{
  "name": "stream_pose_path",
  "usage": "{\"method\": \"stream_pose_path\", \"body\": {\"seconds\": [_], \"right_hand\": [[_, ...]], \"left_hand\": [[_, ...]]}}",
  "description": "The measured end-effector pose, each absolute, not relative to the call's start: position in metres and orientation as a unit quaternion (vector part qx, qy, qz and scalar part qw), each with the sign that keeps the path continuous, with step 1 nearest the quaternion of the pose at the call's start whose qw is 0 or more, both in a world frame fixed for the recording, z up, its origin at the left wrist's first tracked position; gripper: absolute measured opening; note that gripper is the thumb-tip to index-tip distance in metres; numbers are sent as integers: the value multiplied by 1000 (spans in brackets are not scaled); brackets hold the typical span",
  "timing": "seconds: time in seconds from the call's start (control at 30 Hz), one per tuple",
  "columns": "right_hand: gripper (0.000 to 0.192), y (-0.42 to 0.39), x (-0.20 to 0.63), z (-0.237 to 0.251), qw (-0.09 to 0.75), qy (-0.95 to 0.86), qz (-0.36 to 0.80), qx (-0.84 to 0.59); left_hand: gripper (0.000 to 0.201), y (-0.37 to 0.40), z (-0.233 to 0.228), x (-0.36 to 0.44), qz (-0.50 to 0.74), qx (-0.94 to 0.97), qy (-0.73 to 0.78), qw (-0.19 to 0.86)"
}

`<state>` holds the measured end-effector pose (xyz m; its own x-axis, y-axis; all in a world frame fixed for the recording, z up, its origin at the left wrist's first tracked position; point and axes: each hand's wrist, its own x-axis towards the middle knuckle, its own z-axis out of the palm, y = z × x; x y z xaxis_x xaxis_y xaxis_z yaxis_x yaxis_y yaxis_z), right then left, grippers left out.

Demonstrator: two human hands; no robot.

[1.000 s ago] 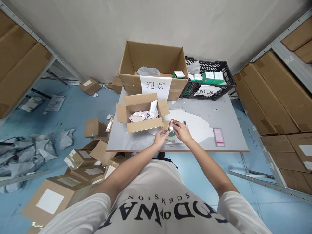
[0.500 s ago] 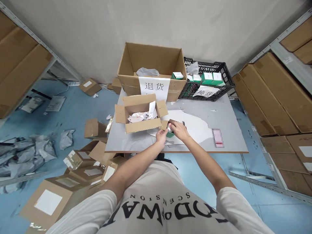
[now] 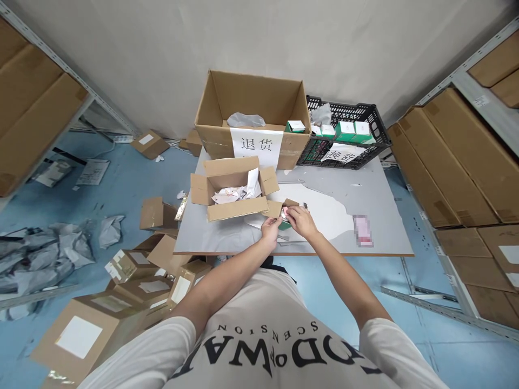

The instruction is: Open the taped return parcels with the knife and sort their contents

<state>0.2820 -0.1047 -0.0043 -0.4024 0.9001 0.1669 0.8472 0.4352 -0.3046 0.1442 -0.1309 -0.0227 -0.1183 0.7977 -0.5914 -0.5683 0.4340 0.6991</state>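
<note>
Near the table's front edge, a small green box (image 3: 286, 226) stands between my hands with brown flaps spread at its top. My left hand (image 3: 270, 231) pinches its near left side, the fingers closed. Over the opening, my right hand (image 3: 301, 221) has its fingertips drawn together beside a pink and white piece (image 3: 284, 212) at the top; its grip is partly hidden. Just left is an open carton (image 3: 233, 212) with crumpled white paper (image 3: 232, 193) inside. A white sheet (image 3: 332, 216) with ragged edges lies under and beyond the right hand.
A large carton (image 3: 211, 138) with a paper sign stands at the back, beside a black crate (image 3: 377, 127) of green-and-white boxes. A pink slip (image 3: 364, 229) lies at the table's right. Cartons (image 3: 141, 286) crowd the floor at left; shelves (image 3: 458, 162) with boxes flank both sides.
My right hand has shifted slightly right and down at the small box's opening, and a brown flap shows more behind it. My left hand stays almost in place.
</note>
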Motion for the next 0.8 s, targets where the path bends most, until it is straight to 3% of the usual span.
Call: {"method": "stream_pose_path", "body": {"seconds": [0.2, 0.43, 0.6, 0.8], "right_hand": [[25, -122, 293, -3, 174, -801, 38, -571], [27, -116, 304, -3, 176, -832, 121, -513], [26, -113, 306, 0, 204, -833, 154, -491], [34, -114, 302, -3, 135, -863, 145, -464]], "left_hand": [[33, -138, -22, 147, 499, 104, 542, 668], [34, -147, -24, 152, 513, 173, 537, 647], [29, -145, -29, 152, 541, 272, 552, 574], [36, -133, -24, 132, 525, 407, 539, 517]]}}
